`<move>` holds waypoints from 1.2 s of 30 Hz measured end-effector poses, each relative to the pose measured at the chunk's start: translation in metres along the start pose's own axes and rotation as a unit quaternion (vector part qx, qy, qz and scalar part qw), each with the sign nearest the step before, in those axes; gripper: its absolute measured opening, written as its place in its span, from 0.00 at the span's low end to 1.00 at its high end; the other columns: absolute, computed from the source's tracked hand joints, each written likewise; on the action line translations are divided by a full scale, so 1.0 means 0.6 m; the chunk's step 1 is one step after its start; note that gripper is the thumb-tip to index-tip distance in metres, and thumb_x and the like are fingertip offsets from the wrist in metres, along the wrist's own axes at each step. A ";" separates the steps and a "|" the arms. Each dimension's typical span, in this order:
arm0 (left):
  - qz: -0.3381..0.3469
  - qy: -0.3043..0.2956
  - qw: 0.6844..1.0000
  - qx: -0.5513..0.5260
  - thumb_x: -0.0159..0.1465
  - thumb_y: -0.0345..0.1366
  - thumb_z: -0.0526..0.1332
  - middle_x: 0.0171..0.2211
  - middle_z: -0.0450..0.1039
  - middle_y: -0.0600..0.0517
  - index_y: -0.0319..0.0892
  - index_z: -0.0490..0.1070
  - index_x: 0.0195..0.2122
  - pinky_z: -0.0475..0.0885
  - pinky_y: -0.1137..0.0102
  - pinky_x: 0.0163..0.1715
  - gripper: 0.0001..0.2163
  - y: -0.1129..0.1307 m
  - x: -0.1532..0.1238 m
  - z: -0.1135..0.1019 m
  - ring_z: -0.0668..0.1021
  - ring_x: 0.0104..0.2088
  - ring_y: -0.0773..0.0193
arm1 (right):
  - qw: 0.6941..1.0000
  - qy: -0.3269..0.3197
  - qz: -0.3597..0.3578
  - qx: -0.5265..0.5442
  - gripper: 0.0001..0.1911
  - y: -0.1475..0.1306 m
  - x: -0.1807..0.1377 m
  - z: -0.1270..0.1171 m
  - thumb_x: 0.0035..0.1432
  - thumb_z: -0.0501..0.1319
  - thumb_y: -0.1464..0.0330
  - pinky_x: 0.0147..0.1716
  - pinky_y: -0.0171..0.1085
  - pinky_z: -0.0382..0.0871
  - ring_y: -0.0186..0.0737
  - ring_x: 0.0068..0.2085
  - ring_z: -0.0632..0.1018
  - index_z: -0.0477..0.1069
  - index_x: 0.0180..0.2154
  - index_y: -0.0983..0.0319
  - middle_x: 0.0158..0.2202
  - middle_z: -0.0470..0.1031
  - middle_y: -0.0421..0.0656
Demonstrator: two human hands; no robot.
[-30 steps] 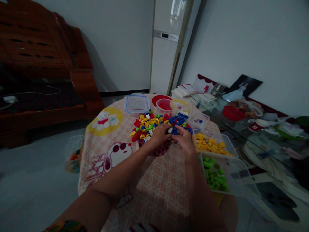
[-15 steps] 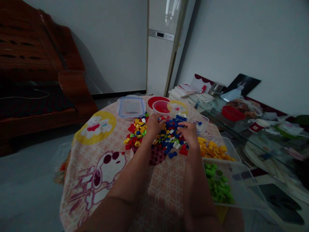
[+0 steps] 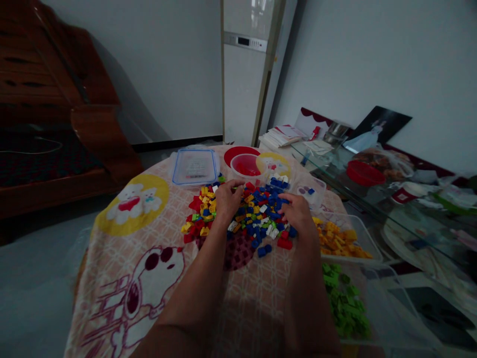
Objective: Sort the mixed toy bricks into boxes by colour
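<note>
Cartoon-printed tablecloth [image 3: 122, 258] fills the lower frame; at its centre, the left hand [image 3: 226, 201] and right hand [image 3: 297, 215] lie spread, fingers loose, on the mixed-colour plastic brick pile [image 3: 244, 214], seemingly raking through it, grasping nothing visible; yellow-brick tub [image 3: 345, 241] and green-brick tub [image 3: 346, 308] wait right.

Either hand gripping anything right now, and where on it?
Cannot tell: left hand and right hand rest palm-down on the mixed-colour plastic brick pile, fingertips hidden.

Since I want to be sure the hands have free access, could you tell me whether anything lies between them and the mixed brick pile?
Nothing visible does. The left hand and the right hand both rest directly on the brick pile, with no lid or tub between; whether either grips a brick cannot be seen.
</note>
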State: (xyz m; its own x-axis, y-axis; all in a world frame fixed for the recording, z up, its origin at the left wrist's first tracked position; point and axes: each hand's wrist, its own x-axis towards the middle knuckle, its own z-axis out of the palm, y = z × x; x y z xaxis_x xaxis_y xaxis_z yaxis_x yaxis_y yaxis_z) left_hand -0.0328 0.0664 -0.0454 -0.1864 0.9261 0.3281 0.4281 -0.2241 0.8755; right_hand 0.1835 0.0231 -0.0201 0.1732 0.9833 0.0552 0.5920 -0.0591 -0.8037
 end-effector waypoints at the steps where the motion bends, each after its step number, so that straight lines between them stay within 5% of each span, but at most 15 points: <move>1: -0.002 0.000 1.000 -0.005 0.63 0.35 0.59 0.37 0.84 0.49 0.40 0.83 0.43 0.77 0.69 0.38 0.14 -0.002 -0.001 0.001 0.82 0.34 0.61 | 1.000 0.004 0.001 0.007 0.25 0.000 -0.003 -0.003 0.52 0.57 0.73 0.23 0.35 0.73 0.37 0.21 0.77 0.80 0.51 0.63 0.24 0.79 0.41; 6: -0.010 0.010 0.999 -0.030 0.62 0.36 0.59 0.33 0.83 0.50 0.40 0.83 0.43 0.75 0.70 0.33 0.14 -0.011 0.003 0.000 0.81 0.30 0.62 | 0.999 0.018 0.003 0.048 0.27 -0.002 -0.008 -0.014 0.52 0.55 0.71 0.22 0.35 0.73 0.38 0.21 0.78 0.77 0.53 0.67 0.26 0.80 0.44; 11: 0.006 0.008 0.997 -0.075 0.61 0.36 0.60 0.31 0.82 0.50 0.40 0.82 0.41 0.74 0.71 0.31 0.13 0.003 0.001 0.002 0.79 0.28 0.63 | 0.992 0.022 -0.010 0.123 0.28 -0.004 -0.001 -0.007 0.47 0.59 0.70 0.23 0.36 0.76 0.38 0.27 0.81 0.76 0.52 0.66 0.47 0.82 0.53; 23: 0.002 -0.201 0.954 -0.223 0.56 0.36 0.67 0.30 0.81 0.51 0.38 0.79 0.47 0.74 0.72 0.29 0.17 0.035 -0.030 0.054 0.79 0.27 0.65 | 0.978 -0.057 -0.090 0.180 0.27 -0.029 -0.003 0.049 0.50 0.60 0.71 0.26 0.34 0.77 0.33 0.26 0.80 0.75 0.53 0.60 0.50 0.81 0.47; 26: -0.003 -0.199 0.959 -0.202 0.57 0.35 0.66 0.27 0.80 0.52 0.37 0.79 0.45 0.72 0.73 0.26 0.15 0.030 -0.029 0.054 0.78 0.25 0.66 | 0.976 -0.072 -0.076 0.189 0.25 -0.032 -0.005 0.048 0.50 0.62 0.71 0.24 0.34 0.76 0.35 0.26 0.80 0.76 0.52 0.62 0.47 0.82 0.47; 32: -0.003 -0.179 0.968 -0.175 0.57 0.34 0.65 0.24 0.78 0.54 0.38 0.79 0.45 0.71 0.73 0.26 0.14 0.031 -0.025 0.048 0.76 0.23 0.66 | 0.984 -0.067 -0.076 0.147 0.16 -0.036 -0.006 0.042 0.51 0.64 0.68 0.24 0.34 0.75 0.39 0.25 0.80 0.80 0.43 0.63 0.25 0.80 0.40; 36: -0.005 -0.174 0.969 -0.175 0.57 0.34 0.64 0.23 0.78 0.54 0.37 0.79 0.44 0.71 0.73 0.26 0.14 0.032 -0.023 0.044 0.77 0.23 0.66 | 0.986 -0.065 -0.082 0.132 0.17 -0.035 -0.004 0.045 0.51 0.64 0.67 0.26 0.36 0.77 0.40 0.25 0.81 0.81 0.44 0.63 0.24 0.80 0.40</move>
State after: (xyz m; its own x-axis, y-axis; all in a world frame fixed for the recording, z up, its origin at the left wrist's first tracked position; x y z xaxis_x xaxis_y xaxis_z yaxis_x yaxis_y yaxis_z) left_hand 0.0015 0.0572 -0.0427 0.1474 0.9614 0.2324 0.0904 -0.2470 0.9648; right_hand 0.1496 0.0268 -0.0191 -0.0201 0.9907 0.1347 0.3757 0.1323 -0.9173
